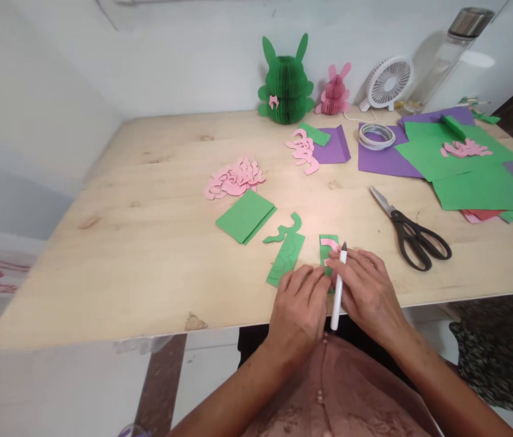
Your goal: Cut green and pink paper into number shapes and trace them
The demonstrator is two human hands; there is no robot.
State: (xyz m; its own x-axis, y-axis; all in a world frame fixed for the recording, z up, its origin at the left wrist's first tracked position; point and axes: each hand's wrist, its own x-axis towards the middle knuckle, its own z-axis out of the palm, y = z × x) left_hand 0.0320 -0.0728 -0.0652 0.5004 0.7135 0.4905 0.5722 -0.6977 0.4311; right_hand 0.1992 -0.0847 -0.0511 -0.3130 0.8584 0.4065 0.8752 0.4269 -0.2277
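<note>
At the front edge of the table, my right hand (368, 291) holds a white marker pen (338, 294) with its dark tip pointing up and away. Its fingertips also touch a pink paper cutout (329, 243) lying on a narrow green paper strip (323, 250). My left hand (299, 309) has its fingers bent together at the strip's left edge, pressing on it; the fingertips are partly hidden. Left of the strip lies a green paper piece with drawn curved outlines (286, 260), touching a curved green cutout (284, 232). A folded green paper (244, 217) is further left.
Black-handled scissors (409, 230) lie to the right. Pink cutouts (236, 178) are piled beyond the folded paper. Green sheets (461, 149), purple paper (384, 161) and tape rolls (376, 137) lie back right. Paper rabbits (286, 85), a fan (389, 84) and a bottle (447, 60) stand along the wall.
</note>
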